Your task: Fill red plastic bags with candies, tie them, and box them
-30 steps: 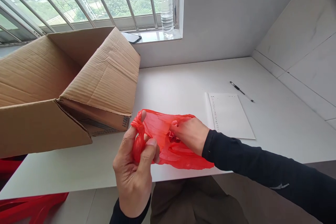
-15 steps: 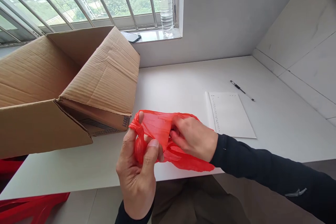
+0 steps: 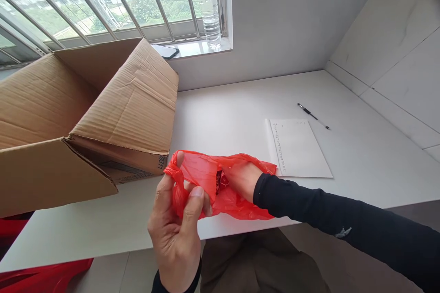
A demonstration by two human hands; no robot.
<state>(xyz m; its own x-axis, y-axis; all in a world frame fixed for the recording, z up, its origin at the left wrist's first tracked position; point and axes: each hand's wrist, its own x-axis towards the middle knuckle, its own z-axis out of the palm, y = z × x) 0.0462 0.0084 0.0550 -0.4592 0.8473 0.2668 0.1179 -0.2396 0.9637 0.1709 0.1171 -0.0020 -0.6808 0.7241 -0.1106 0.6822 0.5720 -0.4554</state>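
A thin red plastic bag point(image 3: 202, 169) is stretched between my hands above the table's front edge. My left hand point(image 3: 178, 224) is closed on its twisted handles, with the forefinger hooked through and the thumb bent in. My right hand point(image 3: 242, 178) reaches inside the bag, its fingers hidden by the red film. Just beside those fingers, in the bag's mouth, shows a small dark and red item with pale print point(image 3: 222, 180); I cannot make out its kind, nor whether the hand grips it.
On the left of the white table point(image 3: 220, 114) stands an open cardboard box point(image 3: 130, 100). A notebook point(image 3: 300, 151) and a pen point(image 3: 312, 116) lie to the right. The windowsill holds a water bottle point(image 3: 209, 13) and a phone point(image 3: 166, 51). Red stools point(image 3: 51, 277) show below the table.
My right hand has pushed deeper into the bag, and the dark printed item now shows in its opening. The left hand keeps its hold. The whole view has shifted slightly.
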